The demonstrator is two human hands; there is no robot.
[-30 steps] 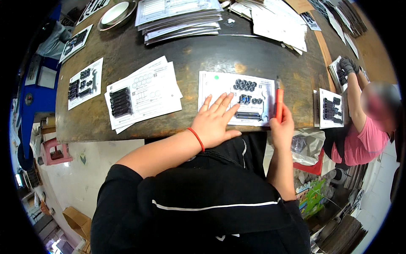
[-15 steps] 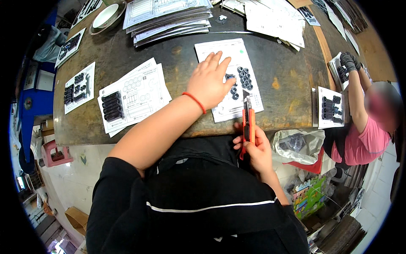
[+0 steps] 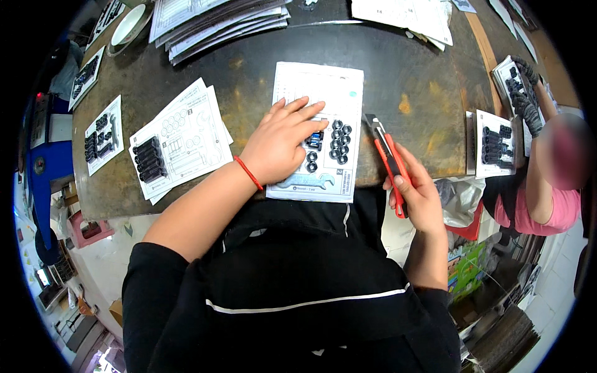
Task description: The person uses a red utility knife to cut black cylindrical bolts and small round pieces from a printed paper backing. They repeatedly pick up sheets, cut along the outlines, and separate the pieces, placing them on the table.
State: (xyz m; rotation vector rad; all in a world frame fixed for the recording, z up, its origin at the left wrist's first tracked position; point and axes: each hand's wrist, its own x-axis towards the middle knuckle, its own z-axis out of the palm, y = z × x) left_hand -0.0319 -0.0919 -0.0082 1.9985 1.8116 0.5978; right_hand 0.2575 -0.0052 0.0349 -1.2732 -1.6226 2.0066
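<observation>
My left hand (image 3: 280,140) lies on a white printed card (image 3: 317,84) at the table's near edge, fingers spread, holding nothing. Its fingertips reach a dark bolt-like piece (image 3: 315,140), partly covered by the hand. Beside that piece, several black nuts (image 3: 341,142) sit in two columns, with a couple more below. Along the card's lower part is a grey wrench shape (image 3: 305,181); I cannot tell whether it is real or printed. In my right hand (image 3: 420,196), right of the card, is a red utility knife (image 3: 392,163), its tip pointing up and left, apart from the card.
Left lie printed sheets (image 3: 196,133) with black bolts (image 3: 148,160) and another hardware card (image 3: 104,135). Paper stacks (image 3: 224,31) and a bowl (image 3: 129,26) stand at the back. At right, a gloved co-worker (image 3: 538,205) handles cards near another loaded card (image 3: 495,144).
The card has come nearer to me and sits straighter, with my left hand on it. My right hand has moved the knife from the card's lower edge out to its right.
</observation>
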